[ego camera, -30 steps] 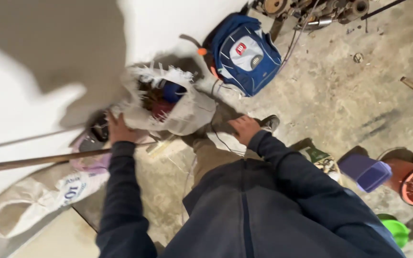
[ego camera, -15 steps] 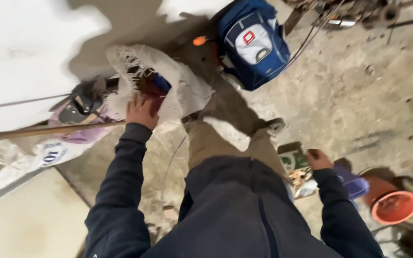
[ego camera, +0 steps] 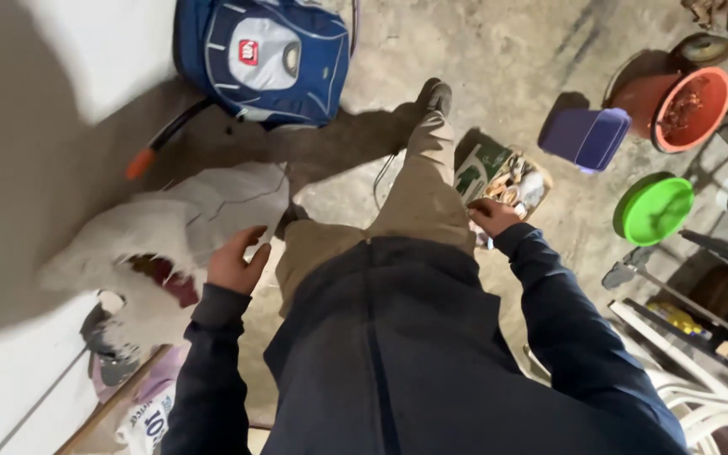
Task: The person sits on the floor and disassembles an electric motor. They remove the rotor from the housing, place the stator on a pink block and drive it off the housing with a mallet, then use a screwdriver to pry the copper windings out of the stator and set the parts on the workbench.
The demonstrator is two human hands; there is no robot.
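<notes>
- I see the left hand (ego camera: 235,261) stretched out, fingers loosely spread, holding nothing, right by the white sack (ego camera: 174,223).
- The right hand (ego camera: 490,216) reaches down to a small box (ego camera: 503,177) of bits; its grip I can't tell.
- Farther off lies 1 blue backpack (ego camera: 267,55).

Sack (ego camera: 179,223) left, box (ego camera: 499,177) right, backpack (ego camera: 267,55) ahead.

At far left lies a blue backpack (ego camera: 263,55) with a grey panel and a small red patch. The sack (ego camera: 187,223) is white. Right of it are a purple tub (ego camera: 585,136), an orange bucket (ego camera: 688,97) and a bright green lid (ego camera: 655,208). The floor (ego camera: 499,50) is mottled grey-beige.
</notes>
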